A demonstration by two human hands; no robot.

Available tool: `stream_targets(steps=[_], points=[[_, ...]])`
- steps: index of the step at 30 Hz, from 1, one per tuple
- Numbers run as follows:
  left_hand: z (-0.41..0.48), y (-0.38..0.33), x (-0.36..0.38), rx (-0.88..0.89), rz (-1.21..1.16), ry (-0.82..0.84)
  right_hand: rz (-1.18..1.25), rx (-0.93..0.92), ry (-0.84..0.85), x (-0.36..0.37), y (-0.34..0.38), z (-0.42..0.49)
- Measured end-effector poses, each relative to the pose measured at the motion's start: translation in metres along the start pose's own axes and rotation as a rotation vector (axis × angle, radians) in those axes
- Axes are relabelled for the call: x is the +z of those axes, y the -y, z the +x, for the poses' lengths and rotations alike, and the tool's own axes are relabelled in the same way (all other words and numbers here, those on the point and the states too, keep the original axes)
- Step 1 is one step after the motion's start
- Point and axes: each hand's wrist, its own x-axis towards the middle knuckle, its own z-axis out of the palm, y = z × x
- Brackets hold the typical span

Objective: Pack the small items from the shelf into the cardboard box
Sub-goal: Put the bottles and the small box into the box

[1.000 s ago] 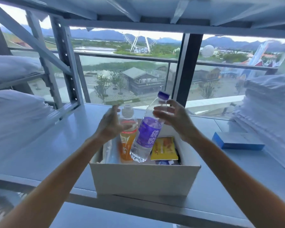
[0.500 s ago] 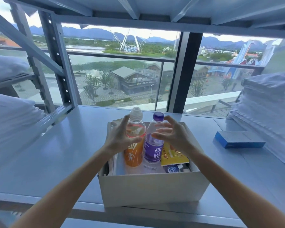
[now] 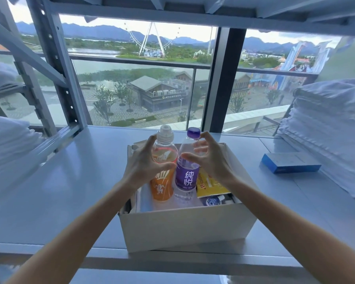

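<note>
A matte white cardboard box [image 3: 184, 228] is sitting on the smooth grey metal shelf [image 3: 70, 181], its top open. Inside, two clear plastic bottles are standing upright side by side: an orange drink bottle [image 3: 162, 181] with a ribbed white cap, and at its 3 o'clock a water bottle [image 3: 186, 177] with a glossy purple label and purple cap. A flat yellow sachet [image 3: 209, 185] is leaning at 3 o'clock of the water bottle. The left hand [image 3: 141, 167] is curling loosely around the orange drink bottle, fingers spread; the right hand [image 3: 211, 160] is cupping the water bottle, also spread, and I cannot tell whether either is touching. A rectangular blue carton [image 3: 289, 162] is lying at the box's 2 o'clock, beside folded white linens [image 3: 328, 128].
</note>
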Motion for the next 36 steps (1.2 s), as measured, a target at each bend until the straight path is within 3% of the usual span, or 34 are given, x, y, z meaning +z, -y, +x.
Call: stream_targets(steps=[7,10,15,18,21,27,31,36], points=[[-0.005,-0.004,-0.005,0.000,-0.024,0.087,-0.042,0.006,0.049,-0.002,0.003,-0.006],[-0.010,-0.013,-0.011,0.033,-0.076,-0.023,0.062,0.072,0.130,-0.011,0.001,-0.007],[-0.022,-0.050,-0.017,0.268,0.056,-0.313,0.167,0.106,0.160,-0.062,-0.012,-0.016],[-0.020,-0.083,0.001,0.534,0.197,-0.348,0.197,0.110,0.103,-0.103,-0.028,-0.024],[-0.018,-0.114,0.040,0.647,0.246,-0.185,0.182,0.121,0.048,-0.143,-0.053,-0.035],[-0.010,-0.164,0.146,0.478,0.405,0.313,-0.091,0.197,0.002,-0.215,-0.141,-0.063],[0.004,-0.190,0.220,0.392,0.567,0.523,-0.343,0.246,0.128,-0.239,-0.210,-0.064],[-0.001,-0.192,0.297,0.127,0.711,0.866,-0.436,0.304,0.339,-0.247,-0.273,-0.050]])
